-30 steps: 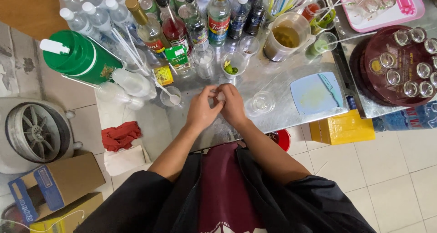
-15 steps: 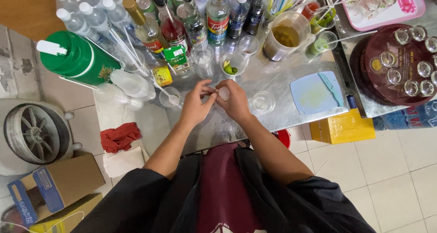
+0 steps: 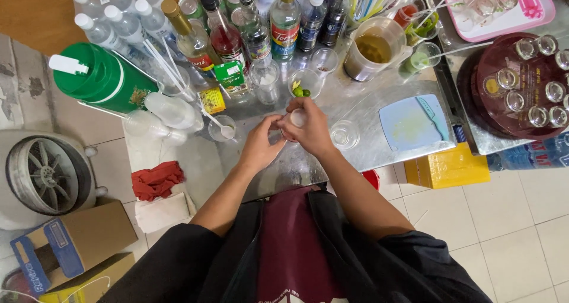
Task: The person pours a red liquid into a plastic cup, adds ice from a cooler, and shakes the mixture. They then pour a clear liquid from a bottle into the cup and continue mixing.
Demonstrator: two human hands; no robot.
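Syrup bottles (image 3: 237, 27) crowd the steel counter's (image 3: 379, 84) far edge; a green jug (image 3: 104, 81) lies at its left end

The right hand (image 3: 308, 128) mostly hides a small white object (image 3: 297, 118).

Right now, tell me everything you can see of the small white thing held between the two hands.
The small white object is pale, rounded and mostly hidden, so its kind cannot be told. It looks smooth, maybe plastic. The right hand wraps around it from the side, with only its top showing above the fingers; the left hand meets it from the other side, fingertips close to it. It is held above the metal table, clear of the empty clear cup.
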